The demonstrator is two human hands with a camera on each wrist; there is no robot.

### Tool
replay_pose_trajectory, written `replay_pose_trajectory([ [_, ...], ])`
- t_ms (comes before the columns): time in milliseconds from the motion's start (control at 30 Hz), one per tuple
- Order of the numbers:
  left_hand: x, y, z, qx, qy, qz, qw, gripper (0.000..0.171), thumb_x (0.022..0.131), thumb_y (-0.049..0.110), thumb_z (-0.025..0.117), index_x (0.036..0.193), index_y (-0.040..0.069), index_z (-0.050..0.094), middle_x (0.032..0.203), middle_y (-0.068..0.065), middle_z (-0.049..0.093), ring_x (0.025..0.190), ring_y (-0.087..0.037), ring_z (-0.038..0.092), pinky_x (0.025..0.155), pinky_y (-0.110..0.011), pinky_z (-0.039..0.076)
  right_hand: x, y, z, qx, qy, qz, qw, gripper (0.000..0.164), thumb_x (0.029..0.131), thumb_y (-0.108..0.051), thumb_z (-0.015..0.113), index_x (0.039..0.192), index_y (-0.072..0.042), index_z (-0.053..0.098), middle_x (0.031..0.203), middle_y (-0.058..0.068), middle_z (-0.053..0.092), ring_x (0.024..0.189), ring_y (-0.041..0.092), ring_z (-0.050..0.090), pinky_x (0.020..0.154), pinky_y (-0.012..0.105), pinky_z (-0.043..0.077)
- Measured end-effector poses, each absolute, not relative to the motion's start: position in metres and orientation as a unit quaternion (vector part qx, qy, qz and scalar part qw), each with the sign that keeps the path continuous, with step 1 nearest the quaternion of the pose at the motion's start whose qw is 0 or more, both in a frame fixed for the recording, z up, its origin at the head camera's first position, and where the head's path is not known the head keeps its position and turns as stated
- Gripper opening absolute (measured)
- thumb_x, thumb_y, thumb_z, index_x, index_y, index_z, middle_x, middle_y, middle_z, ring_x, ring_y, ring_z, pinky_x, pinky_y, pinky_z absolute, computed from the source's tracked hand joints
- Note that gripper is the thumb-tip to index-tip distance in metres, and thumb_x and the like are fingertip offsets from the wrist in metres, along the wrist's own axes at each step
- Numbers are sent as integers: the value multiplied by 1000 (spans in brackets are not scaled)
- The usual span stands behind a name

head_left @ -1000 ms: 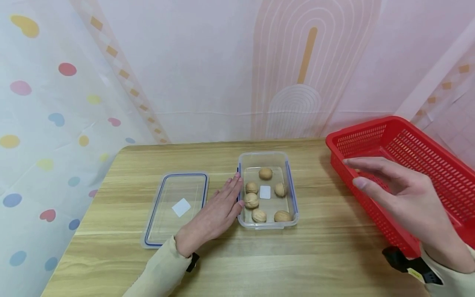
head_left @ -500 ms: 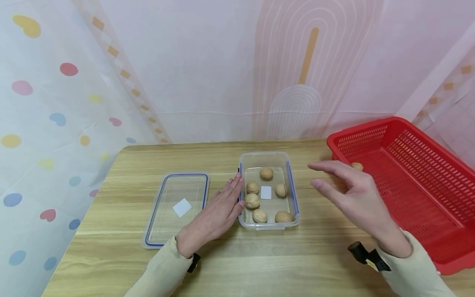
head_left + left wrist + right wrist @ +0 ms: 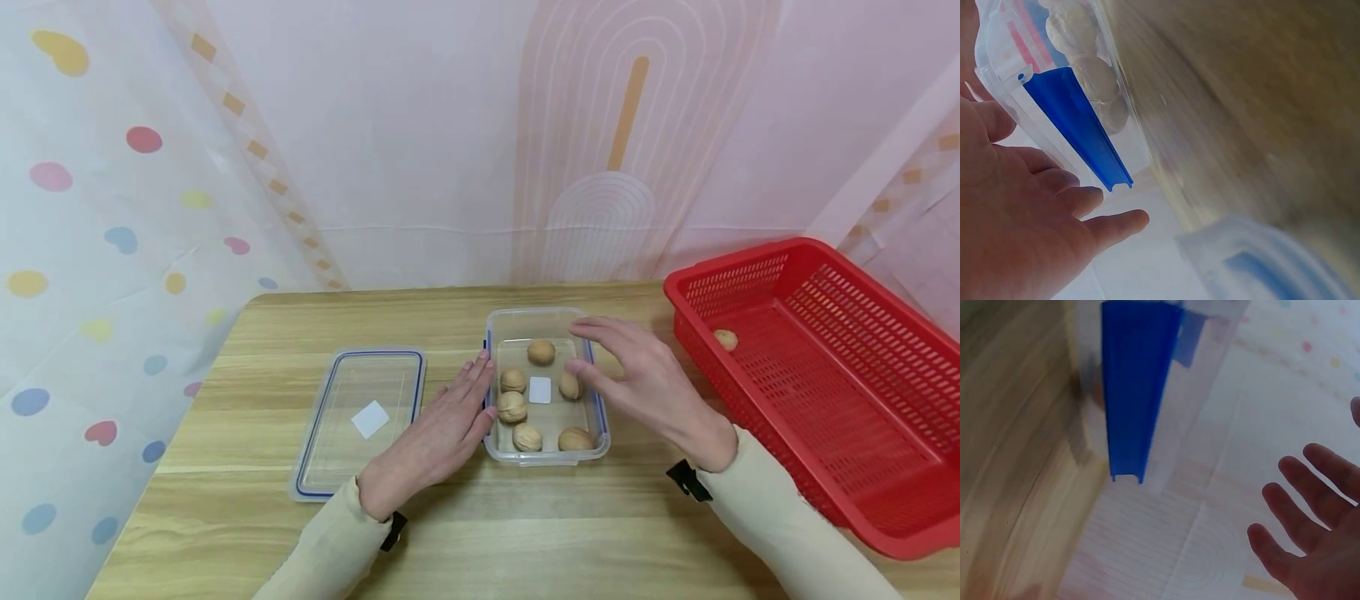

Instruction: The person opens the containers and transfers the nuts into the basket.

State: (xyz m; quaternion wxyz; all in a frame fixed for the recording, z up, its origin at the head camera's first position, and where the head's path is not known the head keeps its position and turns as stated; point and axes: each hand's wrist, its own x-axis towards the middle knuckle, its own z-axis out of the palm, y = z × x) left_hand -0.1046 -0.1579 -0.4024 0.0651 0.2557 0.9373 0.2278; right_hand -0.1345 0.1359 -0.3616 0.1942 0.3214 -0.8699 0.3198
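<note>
Right fingers [image 3: 609, 333] parted at the edge of the clear container [image 3: 543, 457]

My right thumb [image 3: 596, 379] and the fingers above it stand apart with nothing between them, at the container's right wall; the thumb partly covers the walnut nearest that side. My left fingers [image 3: 468, 392] reach along the container's left wall and grip nothing; whether they press on it or sit just beside it, I cannot tell.

Six walnuts [image 3: 512, 407] rest on the container's floor: three down its left side, one toward its far end, one by its right wall, one in its near right corner. A lone walnut [image 3: 725, 339] lies in the red basket [image 3: 832, 400], to the right of the container. The lid [image 3: 360, 458] lies flat on the table [image 3: 465, 542], left of the container. My wrist views each show a blue latch [image 3: 1079, 125] on the container's side.

I judge each walnut light, hard and unlikely to crack in a pinch; the ridged shell should give good grip, but its roundness could let it roll from a careless touch. I would take one across its waist, from above, clear of the wall. The container looks stiff, smooth and light, so it could slide if nudged; its two long walls seem the best hold.
</note>
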Motion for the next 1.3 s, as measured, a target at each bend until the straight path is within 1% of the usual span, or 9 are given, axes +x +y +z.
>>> replay_pose_trajectory([
  [133,-105,-158,-402,255,937,229,67,62,114,34,35,165,4,15,172,-6,6,158,-28,13,122,-60,25,-145,130,-365,336,-881,270,193,51,91,-29,78,133,-2,68,138,17,65,131,37,57,109,61,45],
  [367,-104,-158,-403,258,937,228,59,62,114,32,37,164,3,17,172,-8,7,157,-30,14,121,-62,27,-162,123,-368,357,-899,188,172,57,96,-42,70,136,-1,66,141,17,63,137,37,54,116,58,39],
  [500,-104,-157,-403,258,937,230,59,62,114,32,37,164,3,17,173,-9,8,157,-31,15,121,-63,27,-169,120,-370,368,-903,156,159,61,96,-47,69,138,-2,66,144,16,62,138,37,52,118,57,37],
  [733,-104,-157,-403,257,937,228,59,62,114,33,35,165,4,16,172,-7,7,157,-31,15,121,-62,27,-183,115,-376,387,-900,124,156,60,97,-46,70,136,-1,66,140,17,64,135,37,55,117,57,37],
  [900,-104,-157,-402,259,937,228,57,61,114,33,36,164,4,16,172,-8,8,157,-33,17,121,-62,27,-191,109,-381,402,-895,117,155,58,97,-44,71,134,1,67,135,18,67,128,36,61,115,55,42],
  [1033,-104,-156,-403,259,937,229,55,62,114,32,36,164,3,17,172,-10,9,157,-34,18,121,-61,27,-196,106,-385,412,-890,122,152,55,96,-40,74,131,2,68,130,19,69,124,35,64,110,53,47],
  [1133,-104,-157,-403,257,937,228,56,62,114,33,36,164,3,17,172,-9,9,157,-34,17,121,-61,27,-199,103,-388,414,-890,129,142,53,96,-37,76,129,3,68,128,20,70,120,35,66,106,50,52],
  [1300,-104,-157,-404,257,937,231,56,62,114,33,36,164,3,17,172,-9,9,157,-33,17,122,-60,27,-200,100,-392,405,-897,133,118,52,96,-34,76,130,5,67,129,22,69,119,36,66,103,49,54],
])
